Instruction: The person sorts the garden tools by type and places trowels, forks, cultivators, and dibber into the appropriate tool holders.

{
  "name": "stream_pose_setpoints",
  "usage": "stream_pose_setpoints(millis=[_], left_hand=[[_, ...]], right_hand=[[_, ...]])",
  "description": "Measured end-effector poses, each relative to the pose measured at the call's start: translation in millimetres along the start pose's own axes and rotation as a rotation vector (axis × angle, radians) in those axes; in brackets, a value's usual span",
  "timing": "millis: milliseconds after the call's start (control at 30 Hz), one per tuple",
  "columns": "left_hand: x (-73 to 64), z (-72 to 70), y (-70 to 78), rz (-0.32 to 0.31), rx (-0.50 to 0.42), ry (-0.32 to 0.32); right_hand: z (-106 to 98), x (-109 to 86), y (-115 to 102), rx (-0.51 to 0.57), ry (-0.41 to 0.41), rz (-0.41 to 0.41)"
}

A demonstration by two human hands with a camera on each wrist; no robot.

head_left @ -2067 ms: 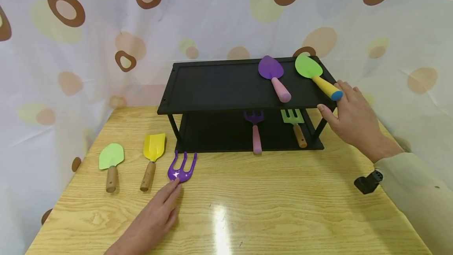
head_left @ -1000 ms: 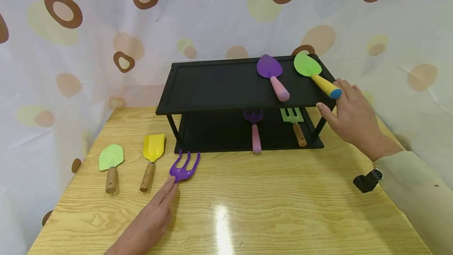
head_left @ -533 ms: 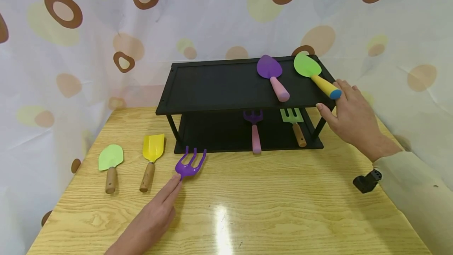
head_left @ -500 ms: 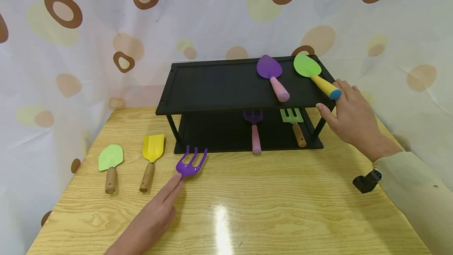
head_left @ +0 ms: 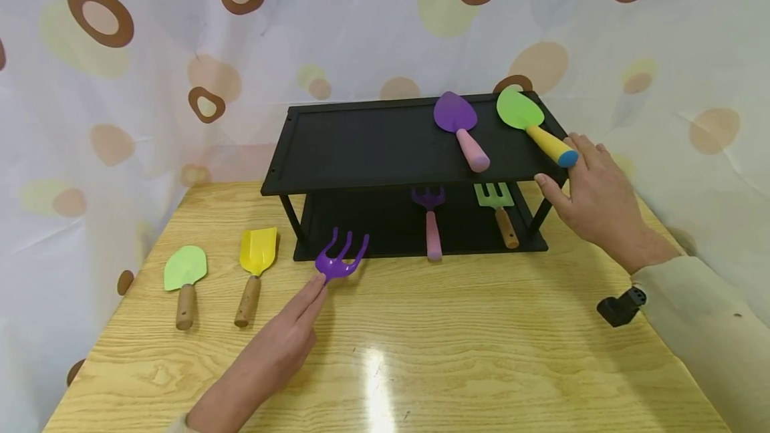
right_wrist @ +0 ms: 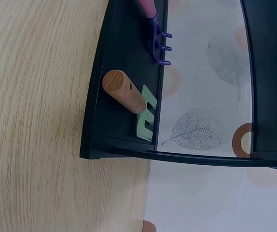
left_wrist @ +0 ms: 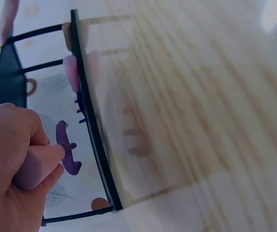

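In the head view my left hand holds a purple hand fork at the front left of the black two-tier rack, prongs toward the lower tier. The left wrist view shows my fingers round its pink handle. My right hand rests with extended fingers on the rack's right front corner, beside the yellow handle of a green trowel. Left of that trowel on the top tier lies a purple trowel. A second purple fork and a green fork lie on the lower tier.
Left of the rack, a light green trowel and a yellow shovel, both with wooden handles, lie on the wooden table. A patterned curtain hangs behind the rack.
My left hand has carried the purple fork forward and to the right, so its prongs now overlap the rack's lower tier in the head view. My right hand stays at the rack's corner.
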State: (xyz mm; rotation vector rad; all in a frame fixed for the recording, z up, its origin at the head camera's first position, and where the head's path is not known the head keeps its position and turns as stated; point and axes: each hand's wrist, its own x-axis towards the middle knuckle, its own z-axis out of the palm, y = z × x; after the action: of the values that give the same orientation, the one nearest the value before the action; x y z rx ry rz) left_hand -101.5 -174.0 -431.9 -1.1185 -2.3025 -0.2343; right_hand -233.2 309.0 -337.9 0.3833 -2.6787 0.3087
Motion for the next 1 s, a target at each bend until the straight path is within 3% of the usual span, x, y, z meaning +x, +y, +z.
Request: stream_pose_setpoints(millis=[100,333,600,733,833,1000], left_hand=[[9.8,-5.4,3.6,-0.044,0.022,-0.043],[29.2,0.8,3.1,-0.039,0.149,-0.091],[46.3,12.6,4.4,-0.135,0.100,-0.126],[54.2,16.9,4.2,-0.123,0.144,-0.170],[60.4,19.8,5.1,-0.194,0.076,-0.207],[71.1,28.9,5.4,-0.378,-0.099,-0.235]], right_hand=[[-0.7,0.4,-0.8,0.003,0.003,-0.001],[-1.0,0.3,-0.4,0.008,0.008,-0.005],[0.2,-0.9,-0.2,0.010,0.015,0.004],[-0.8,-1.0,-1.7,0.013,0.022,-0.001],[-1.1,-0.9,-2.4,0.016,0.027,-0.005],[0.0,-0.6,-2.7,0.021,0.023,0.003]])
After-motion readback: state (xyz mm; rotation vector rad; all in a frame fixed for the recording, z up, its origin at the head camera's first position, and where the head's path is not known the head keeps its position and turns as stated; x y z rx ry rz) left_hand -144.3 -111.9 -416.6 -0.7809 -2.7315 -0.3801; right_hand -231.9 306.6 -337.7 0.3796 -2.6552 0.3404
